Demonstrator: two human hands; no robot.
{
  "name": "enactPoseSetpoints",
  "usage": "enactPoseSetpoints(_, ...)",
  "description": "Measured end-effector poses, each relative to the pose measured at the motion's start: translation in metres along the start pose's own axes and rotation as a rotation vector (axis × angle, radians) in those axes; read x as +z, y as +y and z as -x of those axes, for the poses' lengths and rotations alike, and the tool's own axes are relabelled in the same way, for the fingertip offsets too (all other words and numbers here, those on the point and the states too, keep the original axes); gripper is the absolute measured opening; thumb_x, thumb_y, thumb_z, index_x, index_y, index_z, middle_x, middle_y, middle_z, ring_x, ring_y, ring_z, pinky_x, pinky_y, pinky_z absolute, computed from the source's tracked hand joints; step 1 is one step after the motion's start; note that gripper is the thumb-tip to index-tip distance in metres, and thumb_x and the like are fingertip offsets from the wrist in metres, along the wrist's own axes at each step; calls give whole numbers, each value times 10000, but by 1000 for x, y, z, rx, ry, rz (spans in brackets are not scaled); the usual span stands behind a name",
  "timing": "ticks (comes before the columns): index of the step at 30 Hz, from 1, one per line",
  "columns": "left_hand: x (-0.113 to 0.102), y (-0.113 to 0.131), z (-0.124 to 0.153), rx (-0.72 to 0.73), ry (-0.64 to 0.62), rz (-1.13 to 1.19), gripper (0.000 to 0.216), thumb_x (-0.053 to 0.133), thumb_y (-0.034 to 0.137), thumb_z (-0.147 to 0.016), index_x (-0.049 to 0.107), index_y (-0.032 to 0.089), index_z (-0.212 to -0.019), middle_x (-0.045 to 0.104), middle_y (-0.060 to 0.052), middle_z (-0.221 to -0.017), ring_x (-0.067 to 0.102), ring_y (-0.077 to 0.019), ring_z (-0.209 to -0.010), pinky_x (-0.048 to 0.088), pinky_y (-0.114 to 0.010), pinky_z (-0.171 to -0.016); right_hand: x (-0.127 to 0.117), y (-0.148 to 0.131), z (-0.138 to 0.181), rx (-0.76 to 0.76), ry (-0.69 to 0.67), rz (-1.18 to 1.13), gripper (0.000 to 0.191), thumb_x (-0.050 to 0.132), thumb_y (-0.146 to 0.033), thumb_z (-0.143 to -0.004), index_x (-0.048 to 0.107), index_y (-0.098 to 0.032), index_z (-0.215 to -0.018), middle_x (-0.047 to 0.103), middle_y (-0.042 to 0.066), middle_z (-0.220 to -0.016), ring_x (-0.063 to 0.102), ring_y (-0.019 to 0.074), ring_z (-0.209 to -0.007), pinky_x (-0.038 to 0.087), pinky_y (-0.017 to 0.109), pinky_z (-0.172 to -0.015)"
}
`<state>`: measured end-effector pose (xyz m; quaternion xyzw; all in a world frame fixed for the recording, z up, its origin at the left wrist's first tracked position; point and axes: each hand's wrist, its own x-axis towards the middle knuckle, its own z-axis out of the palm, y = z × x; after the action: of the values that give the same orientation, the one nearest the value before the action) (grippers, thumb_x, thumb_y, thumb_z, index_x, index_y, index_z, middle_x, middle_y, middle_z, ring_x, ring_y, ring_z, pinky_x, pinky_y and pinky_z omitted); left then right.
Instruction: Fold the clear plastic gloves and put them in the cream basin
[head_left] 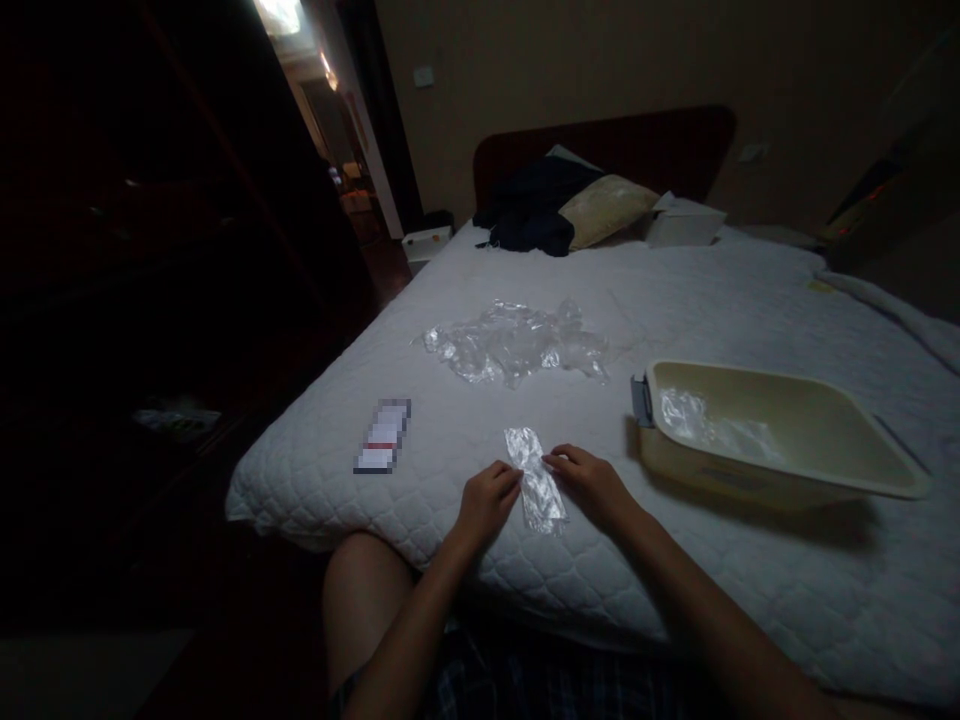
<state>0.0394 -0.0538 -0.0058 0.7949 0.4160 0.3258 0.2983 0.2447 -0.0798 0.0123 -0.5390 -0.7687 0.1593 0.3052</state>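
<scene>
A folded strip of clear plastic (pixel 541 500), perhaps a bag, lies lengthwise on the white quilted mattress (pixel 442 500) in front of me. My left hand (pixel 486 500) pinches its left edge near the middle, thumb and fingertips together. On the opposite edge, slightly higher up, my right hand (pixel 596 485) has its fingertips closed on the plastic. Farther up the mattress, a loose heap of crumpled clear plastic (pixel 517 345) is spread out. To the right of my right hand stands a cream plastic tub (pixel 750 475) with grey handles, holding some pieces of clear plastic (pixel 690 415).
A phone (pixel 382 436) with a blurred screen lies left of my hands. Dark clothing (pixel 532 200), a beige pillow (pixel 609 208) and a white box (pixel 684 222) sit by the headboard (pixel 615 130). The mattress edge drops off at left.
</scene>
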Motion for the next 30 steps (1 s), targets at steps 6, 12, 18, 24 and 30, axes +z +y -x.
enactPoseSetpoints(6, 0, -1, 1, 16, 8, -27, 227, 476, 232, -800, 631, 247, -965, 591, -39, -873, 539, -152, -774, 396, -244, -723, 4, -1, 1, -15, 14, -49, 267, 468, -232, -800, 627, -293, -1006, 612, 51, -1015, 577, 167, -798, 425, 287, -713)
enactPoseSetpoints(12, -2, 2, 0, -14, 26, 0, 204, 496, 233, -787, 637, 241, -935, 591, -31, -855, 542, -147, -768, 397, -235, -713, 8, 2, 3, -2, -22, -82, 273, 463, -173, -778, 642, -280, -955, 602, 37, -994, 561, 177, -874, 421, 300, -766)
enactPoseSetpoints(18, -1, 5, -3, -48, 35, -35, 201, 474, 278, -799, 664, 212, -818, 586, -24, -812, 542, -131, -735, 394, -217, -672, 8, 1, 1, 59, -24, -174, 275, 486, -112, -719, 647, -230, -908, 599, 40, -952, 553, 174, -858, 414, 297, -769)
enactPoseSetpoints(24, 4, 7, -6, -102, 74, -93, 278, 443, 296, -806, 631, 176, -639, 546, 6, -708, 514, -95, -646, 361, -200, -606, 10, -5, -3, 176, 19, -146, 192, 470, -292, -790, 631, -190, -765, 591, 22, -763, 541, 143, -688, 395, 256, -632)
enactPoseSetpoints(30, 11, 5, -10, -178, 168, -132, 349, 418, 381, -811, 585, 167, -593, 517, 18, -622, 480, -93, -586, 325, -208, -557, 15, -6, -9, 283, 65, -85, 281, 441, -423, -796, 595, -190, -770, 607, 6, -698, 538, 141, -628, 347, 236, -559)
